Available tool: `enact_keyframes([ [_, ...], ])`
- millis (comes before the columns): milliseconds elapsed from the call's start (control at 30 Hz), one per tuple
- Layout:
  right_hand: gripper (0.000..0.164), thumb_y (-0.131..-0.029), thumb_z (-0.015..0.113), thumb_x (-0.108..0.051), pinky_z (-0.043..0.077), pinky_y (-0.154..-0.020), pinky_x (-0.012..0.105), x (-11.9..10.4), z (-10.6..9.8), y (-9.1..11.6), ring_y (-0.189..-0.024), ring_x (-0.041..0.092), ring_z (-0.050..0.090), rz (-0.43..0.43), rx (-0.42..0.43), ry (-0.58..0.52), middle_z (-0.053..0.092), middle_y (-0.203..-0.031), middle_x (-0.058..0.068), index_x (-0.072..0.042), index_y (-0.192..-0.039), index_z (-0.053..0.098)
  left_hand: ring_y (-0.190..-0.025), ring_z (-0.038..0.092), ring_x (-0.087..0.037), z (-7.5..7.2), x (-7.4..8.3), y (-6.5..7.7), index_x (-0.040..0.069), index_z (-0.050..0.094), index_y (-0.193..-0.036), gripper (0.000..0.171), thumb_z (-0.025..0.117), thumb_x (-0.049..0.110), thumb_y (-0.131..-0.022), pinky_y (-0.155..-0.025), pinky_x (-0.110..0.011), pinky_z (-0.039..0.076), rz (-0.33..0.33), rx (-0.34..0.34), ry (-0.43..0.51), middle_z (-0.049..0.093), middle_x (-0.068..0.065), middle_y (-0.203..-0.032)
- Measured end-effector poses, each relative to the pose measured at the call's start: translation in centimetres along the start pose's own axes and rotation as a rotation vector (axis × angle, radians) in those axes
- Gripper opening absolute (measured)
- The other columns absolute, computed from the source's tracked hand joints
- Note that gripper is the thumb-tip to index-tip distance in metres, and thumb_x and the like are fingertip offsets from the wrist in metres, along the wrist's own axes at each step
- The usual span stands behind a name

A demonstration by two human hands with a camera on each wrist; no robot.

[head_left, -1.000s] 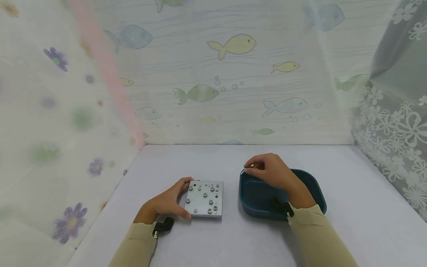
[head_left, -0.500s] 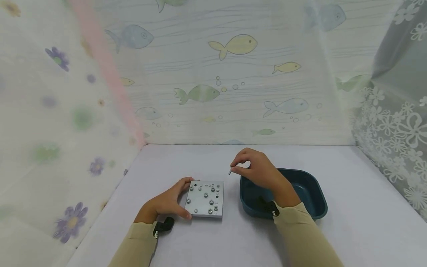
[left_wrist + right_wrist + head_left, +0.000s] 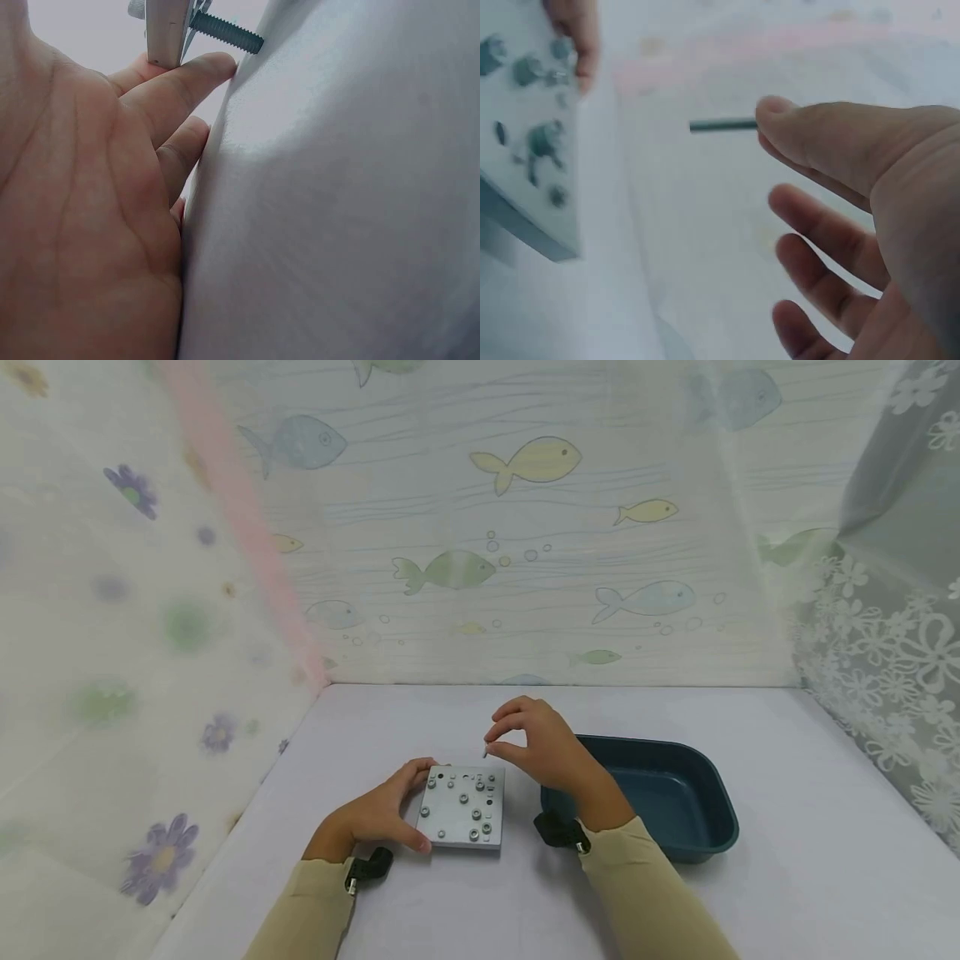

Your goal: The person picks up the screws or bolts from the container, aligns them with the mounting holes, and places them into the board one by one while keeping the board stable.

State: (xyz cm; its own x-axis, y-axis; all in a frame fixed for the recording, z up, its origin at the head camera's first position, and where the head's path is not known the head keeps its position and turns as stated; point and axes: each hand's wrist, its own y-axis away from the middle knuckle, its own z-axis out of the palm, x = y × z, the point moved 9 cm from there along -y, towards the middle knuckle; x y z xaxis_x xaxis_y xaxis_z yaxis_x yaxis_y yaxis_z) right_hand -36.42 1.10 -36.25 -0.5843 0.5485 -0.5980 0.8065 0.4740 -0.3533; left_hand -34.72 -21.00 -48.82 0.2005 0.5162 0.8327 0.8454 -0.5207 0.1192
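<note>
A square silvery metal plate (image 3: 452, 815) lies near the middle of the table, set with several socket-head screws and some small holes. My left hand (image 3: 375, 812) grips its left side, thumb at the near corner and fingers at the far one. In the left wrist view a threaded screw end (image 3: 229, 32) juts out from the plate's underside. Just beyond the plate's far right edge, my right hand (image 3: 546, 747) pinches a short thin metal pin (image 3: 721, 125) between thumb and index finger. The pin is apart from the plate, and the other fingers are spread loosely.
A dark blue rectangular bin (image 3: 678, 797) stands right of the plate, partly under my right forearm. White cloth covers the table (image 3: 465, 910). Behind hangs a fish-print curtain (image 3: 525, 568), with flowered curtains at both sides.
My right hand has moved left from over the bin's far left corner to above the plate's far edge, carrying the pin. The left hand and plate have stayed in place.
</note>
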Motion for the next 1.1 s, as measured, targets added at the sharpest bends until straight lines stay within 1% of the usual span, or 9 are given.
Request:
enact_keyframes([
  [100, 0.009, -0.092, 0.08, -0.027, 0.051, -0.104, 0.045, -0.3, 1.0, -0.1, -0.124, 0.023, 0.056, 0.0, 0.004, 0.015, 0.067, -0.126, 0.0, -0.023, -0.1, 0.082, -0.155, 0.028, -0.02, -0.1, 0.1, -0.1, 0.013, 0.021, -0.162, 0.133, 0.099, 0.036, -0.056, -0.128, -0.059, 0.006, -0.002, 0.006, -0.008, 0.044, 0.007, -0.162],
  [200, 0.011, -0.092, 0.08, -0.027, 0.051, -0.101, 0.045, -0.5, 2.0, -0.2, -0.121, 0.024, 0.056, 0.02, 0.0, 0.03, 0.066, -0.127, 0.0, -0.022, -0.101, 0.083, -0.155, 0.028, -0.02, -0.1, 0.1, 0.0, 0.014, 0.022, -0.161, 0.132, 0.099, 0.036, -0.056, -0.128, -0.06, 0.007, -0.008, 0.01, -0.008, 0.044, 0.007, -0.162],
  [300, 0.012, -0.092, 0.08, -0.028, 0.051, -0.099, 0.046, -0.5, 2.9, -0.2, -0.119, 0.025, 0.056, 0.054, 0.001, 0.055, 0.066, -0.127, 0.0, -0.022, -0.102, 0.083, -0.154, 0.029, -0.02, 0.1, 0.0, 0.0, 0.015, 0.023, -0.161, 0.13, 0.098, 0.036, -0.057, -0.128, -0.06, 0.007, -0.011, 0.007, -0.011, 0.044, 0.007, -0.161],
  [400, 0.013, -0.091, 0.081, -0.028, 0.05, -0.098, 0.05, -0.5, 3.5, -0.2, -0.118, 0.026, 0.057, 0.081, 0.002, 0.093, 0.067, -0.125, -0.001, -0.022, -0.103, 0.083, -0.153, 0.031, -0.02, 0.2, 0.0, 0.0, 0.016, 0.023, -0.161, 0.13, 0.098, 0.038, -0.058, -0.128, -0.06, 0.008, -0.013, 0.004, -0.023, 0.044, 0.007, -0.161],
  [600, 0.011, -0.092, 0.08, -0.028, 0.051, -0.096, 0.056, -1.0, 4.4, -0.3, -0.118, 0.03, 0.06, 0.095, 0.01, 0.167, 0.069, -0.123, 0.0, -0.024, -0.101, 0.084, -0.152, 0.031, -0.019, 0.0, -0.1, 0.0, 0.014, 0.022, -0.161, 0.131, 0.099, 0.036, -0.057, -0.128, -0.058, 0.009, 0.001, 0.006, -0.022, 0.044, 0.007, -0.161],
  [767, 0.011, -0.092, 0.079, -0.03, 0.051, -0.098, 0.056, -0.8, 5.1, -0.2, -0.119, 0.029, 0.061, 0.144, 0.008, 0.215, 0.069, -0.125, -0.001, -0.027, -0.102, 0.084, -0.153, 0.031, -0.019, 0.0, -0.1, 0.0, 0.014, 0.022, -0.161, 0.131, 0.099, 0.038, -0.058, -0.128, -0.059, 0.009, -0.001, 0.0, -0.031, 0.044, 0.007, -0.162],
  [900, 0.013, -0.092, 0.079, -0.031, 0.05, -0.099, 0.057, -0.6, 5.5, -0.1, -0.12, 0.028, 0.06, 0.168, 0.009, 0.213, 0.068, -0.125, -0.002, -0.027, -0.104, 0.084, -0.154, 0.03, -0.019, 0.0, -0.1, 0.0, 0.014, 0.022, -0.161, 0.131, 0.098, 0.038, -0.058, -0.128, -0.059, 0.008, 0.001, 0.001, -0.03, 0.044, 0.006, -0.162],
  [1100, 0.013, -0.093, 0.079, -0.03, 0.049, -0.098, 0.057, -0.6, 5.8, 0.0, -0.12, 0.029, 0.06, 0.171, 0.017, 0.205, 0.067, -0.125, -0.001, -0.026, -0.104, 0.084, -0.154, 0.029, -0.022, 0.0, 0.2, 0.0, 0.011, 0.021, -0.161, 0.131, 0.098, 0.035, -0.058, -0.128, -0.06, 0.007, 0.008, -0.003, -0.01, 0.043, 0.003, -0.163],
])
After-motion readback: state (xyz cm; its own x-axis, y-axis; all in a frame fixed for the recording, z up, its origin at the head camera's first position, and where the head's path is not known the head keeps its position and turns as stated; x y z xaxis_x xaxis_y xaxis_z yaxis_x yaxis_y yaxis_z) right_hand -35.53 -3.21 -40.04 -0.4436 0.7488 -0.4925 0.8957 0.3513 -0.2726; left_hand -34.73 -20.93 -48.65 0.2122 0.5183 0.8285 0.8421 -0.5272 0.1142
